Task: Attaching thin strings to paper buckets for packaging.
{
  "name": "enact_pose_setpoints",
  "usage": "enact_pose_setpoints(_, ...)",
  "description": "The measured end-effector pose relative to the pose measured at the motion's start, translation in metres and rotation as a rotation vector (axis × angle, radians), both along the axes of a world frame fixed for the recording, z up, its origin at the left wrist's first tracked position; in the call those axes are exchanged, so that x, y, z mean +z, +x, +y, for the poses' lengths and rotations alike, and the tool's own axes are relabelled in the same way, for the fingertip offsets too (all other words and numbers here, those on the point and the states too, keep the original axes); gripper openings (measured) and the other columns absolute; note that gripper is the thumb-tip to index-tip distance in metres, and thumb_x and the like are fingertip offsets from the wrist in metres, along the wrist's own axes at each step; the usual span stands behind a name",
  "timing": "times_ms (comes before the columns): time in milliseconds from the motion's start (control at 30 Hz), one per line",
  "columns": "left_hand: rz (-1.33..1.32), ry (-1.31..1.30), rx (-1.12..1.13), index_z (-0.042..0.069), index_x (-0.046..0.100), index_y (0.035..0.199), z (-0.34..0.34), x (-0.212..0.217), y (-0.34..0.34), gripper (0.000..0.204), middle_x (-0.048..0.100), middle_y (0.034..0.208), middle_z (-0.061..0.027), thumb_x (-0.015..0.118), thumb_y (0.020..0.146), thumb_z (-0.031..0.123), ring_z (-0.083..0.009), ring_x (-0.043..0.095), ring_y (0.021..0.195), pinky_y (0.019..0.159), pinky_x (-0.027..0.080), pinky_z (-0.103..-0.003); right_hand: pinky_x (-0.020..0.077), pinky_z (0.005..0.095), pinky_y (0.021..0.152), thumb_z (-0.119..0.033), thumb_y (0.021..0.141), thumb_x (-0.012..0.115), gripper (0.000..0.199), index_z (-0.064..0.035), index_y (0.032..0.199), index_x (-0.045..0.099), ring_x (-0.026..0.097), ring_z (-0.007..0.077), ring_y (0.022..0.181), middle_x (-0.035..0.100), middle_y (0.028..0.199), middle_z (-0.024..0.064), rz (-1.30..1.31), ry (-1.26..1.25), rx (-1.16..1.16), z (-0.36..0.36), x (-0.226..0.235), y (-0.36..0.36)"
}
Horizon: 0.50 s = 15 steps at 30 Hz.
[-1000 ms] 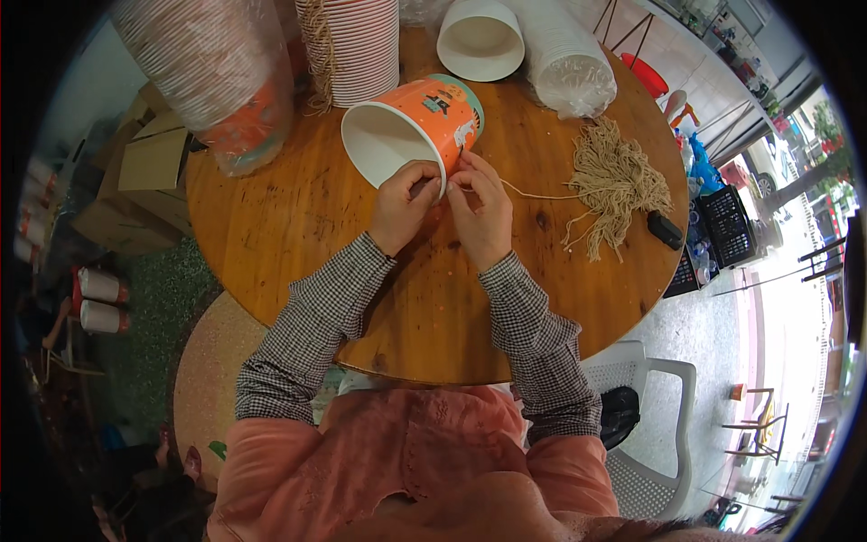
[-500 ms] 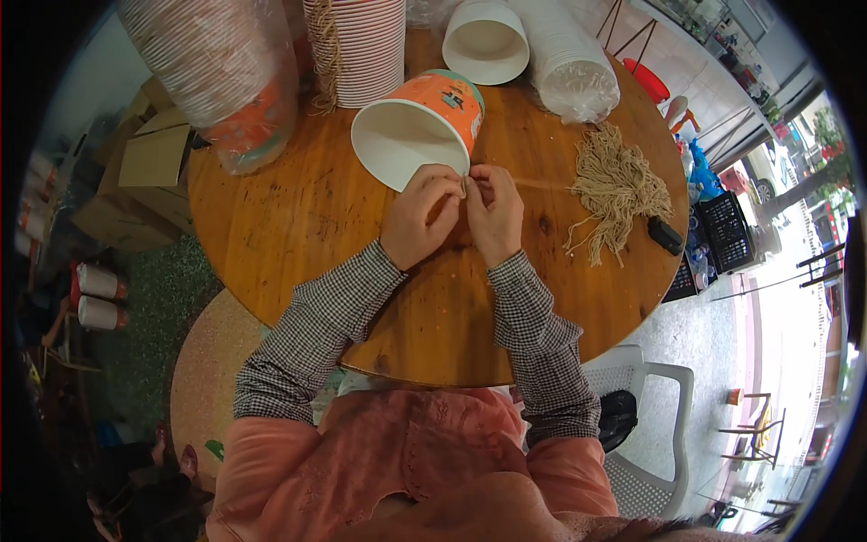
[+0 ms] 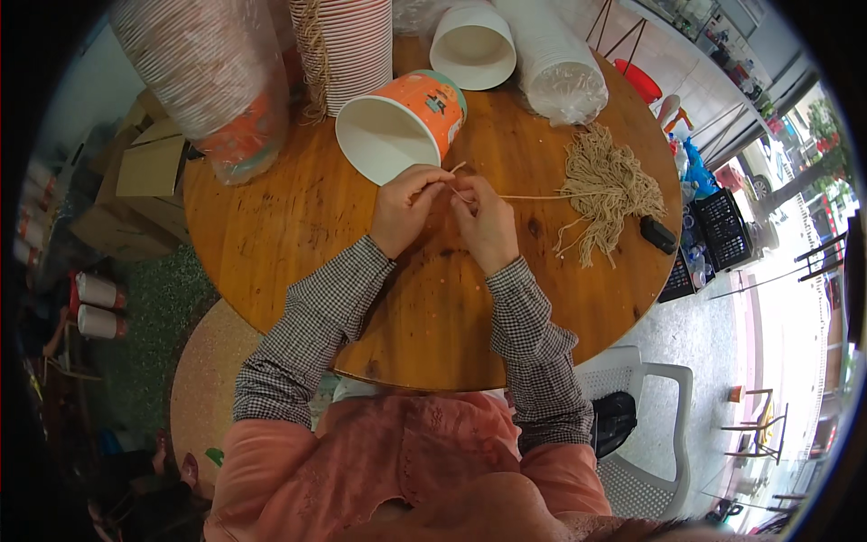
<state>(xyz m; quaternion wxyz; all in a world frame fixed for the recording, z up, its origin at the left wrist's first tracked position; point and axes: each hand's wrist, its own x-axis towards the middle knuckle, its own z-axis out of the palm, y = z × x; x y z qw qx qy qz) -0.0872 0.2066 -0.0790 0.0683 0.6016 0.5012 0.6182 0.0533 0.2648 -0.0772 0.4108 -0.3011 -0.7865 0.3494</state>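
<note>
on the wooden table [image 3: 271,226], orange paper tub [image 3: 397,129] lies sideways, rim turned handward, apparently for easy reach. left hand [image 3: 402,212] and right hand [image 3: 488,226]: fingertips pinched on thin cord [image 3: 533,197], running straight to tan bundle [image 3: 616,181], set rightward, probably so strands sit handy.

The left hand [image 3: 404,211] and right hand [image 3: 484,224] meet just below an orange-and-white tub [image 3: 440,101], pinching a thin beige cord [image 3: 533,197] between their fingertips. The cord runs right to a loose bundle of strings [image 3: 616,185], with a small black object [image 3: 657,235] beside it. The tub lies tilted on the round wooden desk [image 3: 271,244], its open mouth facing the person. Behind it stand a tall tub stack [image 3: 361,54], a plain white tub [image 3: 474,54] and a plastic-wrapped white stack [image 3: 562,72].
</note>
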Motion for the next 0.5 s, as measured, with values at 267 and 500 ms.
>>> enact_pose_setpoints(267,-0.327,-0.055,0.069,-0.003,0.064,0.096,0.012,-0.004,-0.009,0.011,0.067,0.086,-0.0062,0.06,0.087,0.003,-0.0117,0.063,0.08,0.072,0.052,-0.024,0.0476,0.0422,0.062,-0.007,0.084,0.059,0.008,-0.0024,0.089,0.056,0.06,0.0361,0.074,0.062,0.078,0.0163,-0.173,0.057,-0.141,-0.001,0.012,0.02)
enact_pose_setpoints(500,-0.322,0.058,0.079,-0.002,0.062,0.097,-0.015,0.017,0.021,0.01,0.066,0.086,-0.0062,0.06,0.088,0.002,-0.0108,0.063,0.076,0.067,0.051,-0.023,0.0487,0.0386,0.064,-0.009,0.085,0.059,0.007,-0.0043,0.09,0.059,0.06,0.0329,0.078,0.059,0.089,0.0119,-0.089,0.174,-0.151,-0.007,0.024,0.015)
